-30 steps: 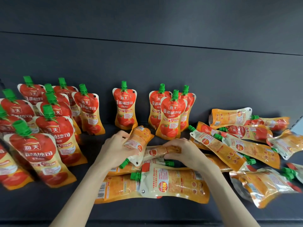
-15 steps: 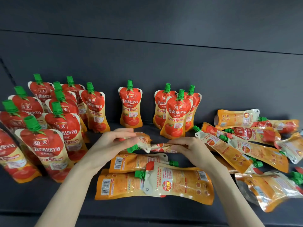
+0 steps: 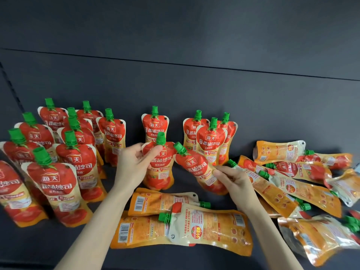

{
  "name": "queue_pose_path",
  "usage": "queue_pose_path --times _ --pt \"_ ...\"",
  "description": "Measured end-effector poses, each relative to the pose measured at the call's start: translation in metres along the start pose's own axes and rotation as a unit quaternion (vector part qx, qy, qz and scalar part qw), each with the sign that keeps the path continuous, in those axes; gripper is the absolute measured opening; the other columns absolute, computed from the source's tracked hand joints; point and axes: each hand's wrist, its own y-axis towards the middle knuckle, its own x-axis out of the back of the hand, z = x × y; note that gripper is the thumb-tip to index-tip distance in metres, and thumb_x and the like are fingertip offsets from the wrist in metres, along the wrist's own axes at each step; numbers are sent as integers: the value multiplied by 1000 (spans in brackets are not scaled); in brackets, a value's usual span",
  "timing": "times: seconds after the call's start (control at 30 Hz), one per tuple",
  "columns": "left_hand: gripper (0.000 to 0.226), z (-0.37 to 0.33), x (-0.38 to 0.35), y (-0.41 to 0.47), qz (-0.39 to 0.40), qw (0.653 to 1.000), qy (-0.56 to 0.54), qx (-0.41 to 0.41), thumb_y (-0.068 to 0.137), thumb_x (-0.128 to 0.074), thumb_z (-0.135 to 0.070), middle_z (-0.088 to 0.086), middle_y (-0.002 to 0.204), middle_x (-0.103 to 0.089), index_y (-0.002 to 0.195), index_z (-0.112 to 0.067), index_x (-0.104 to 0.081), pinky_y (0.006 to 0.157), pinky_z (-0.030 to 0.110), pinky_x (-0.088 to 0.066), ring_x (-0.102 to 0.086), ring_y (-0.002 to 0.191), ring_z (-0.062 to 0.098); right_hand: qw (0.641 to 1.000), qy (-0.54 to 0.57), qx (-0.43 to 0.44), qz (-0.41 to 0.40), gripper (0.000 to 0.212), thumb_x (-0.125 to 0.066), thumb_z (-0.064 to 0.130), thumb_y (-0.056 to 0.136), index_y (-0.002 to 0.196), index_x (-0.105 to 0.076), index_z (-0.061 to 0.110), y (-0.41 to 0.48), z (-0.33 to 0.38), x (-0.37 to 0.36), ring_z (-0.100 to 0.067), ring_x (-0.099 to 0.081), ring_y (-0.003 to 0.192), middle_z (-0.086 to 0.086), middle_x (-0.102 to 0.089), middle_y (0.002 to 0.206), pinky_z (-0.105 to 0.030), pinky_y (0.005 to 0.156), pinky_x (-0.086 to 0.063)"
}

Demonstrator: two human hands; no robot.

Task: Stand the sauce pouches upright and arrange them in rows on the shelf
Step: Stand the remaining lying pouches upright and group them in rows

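Red-and-orange tomato sauce pouches with green caps fill the dark shelf [image 3: 194, 98]. My left hand [image 3: 134, 166] grips one pouch [image 3: 161, 172] upright near its top, front facing me. My right hand [image 3: 231, 182] holds a second pouch [image 3: 196, 168] by its right edge, tilted left with the cap up. Behind them stand a single upright pouch [image 3: 154, 125] and a cluster of three [image 3: 211, 139]. Several upright pouches [image 3: 64, 158] stand in rows at the left. Three pouches [image 3: 187, 225] lie flat below my hands.
A heap of flat pouches [image 3: 300, 184] covers the right side of the shelf, reaching the right edge. The dark back panel [image 3: 194, 36] rises behind everything. Bare shelf shows between the left rows and the middle pouches.
Both hands have lifted their pouches off the flat pile and turned them cap-up with fronts toward me. The view has shifted slightly, so the pouches sit further right.
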Motion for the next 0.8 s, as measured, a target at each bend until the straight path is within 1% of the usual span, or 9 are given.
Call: queue_pose_path --times 0.1,0.2,0.27,0.33,0.4,0.47,0.6,0.73,0.8 --pt "33 4 -10 3 -23 1000 -2 0 77 -62 -41 -8 74 -64 90 -11 -67 67 22 -49 -62 75 8 1000 24 -11 -6 19 -52 18 91 102 -68 22 6 1 -7 -7 -67 95 10 -72 100 -16 73 -52" --pt "30 11 -10 3 -13 1000 -2 -2 77 -64 -40 -10 94 -67 99 -20 -65 76 24 -53 -64 90 4 1000 -4 -16 2 17 -49 19 94 99 -63 26 9 1 -9 -3 -66 95 11 -69 102 -15 73 -53" --pt "24 15 -8 3 15 1000 1 -2 77 -69 -34 -14 96 -67 99 -29 -63 76 21 -52 -63 92 2 999 -30 -19 13 13 -47 23 95 100 -59 26 10 1 -8 -1 -64 96 10 -67 105 -15 76 -53" --pt "26 20 -9 0 43 999 4 7 77 -70 -31 -19 97 -64 99 -36 -59 76 19 -49 -61 93 0 999 -39 -27 19 15 -45 30 94 103 -56 25 9 0 -9 -3 -64 99 10 -66 107 -18 79 -54" --pt "30 25 -12 -4 58 998 -9 30 78 -70 -29 -17 99 -63 105 -32 -58 78 22 -49 -59 96 3 998 -40 -37 20 22 -47 40 88 106 -54 29 7 1 -11 -4 -64 100 13 -65 108 -21 81 -54" --pt "33 28 -14 -6 71 996 -20 45 79 -69 -27 -17 100 -61 109 -29 -56 78 20 -49 -58 96 4 998 -44 -37 24 31 -54 45 82 109 -52 32 6 4 -12 -1 -64 99 16 -64 109 -19 79 -55" --pt "34 28 -11 -1 86 995 -10 43 79 -70 -23 -20 99 -60 109 -29 -56 76 17 -46 -56 92 -1 998 -57 -13 22 30 -64 32 81 108 -54 26 8 9 -10 1 -64 97 13 -65 107 -14 73 -53" --pt "34 31 -6 4 55 998 -4 31 80 -69 -19 -13 103 -62 111 -25 -57 83 24 -48 -58 97 4 1000 -29 2 -3 35 -65 31 80 111 -55 18 14 11 -13 -8 -65 102 6 -67 111 -26 85 -55" --pt "37 34 -2 7 45 998 -2 34 80 -69 -18 -9 108 -63 115 -22 -57 87 29 -49 -58 103 8 1000 -16 5 -2 35 -65 24 83 115 -52 20 20 14 -18 -6 -64 104 7 -66 114 -26 88 -54"
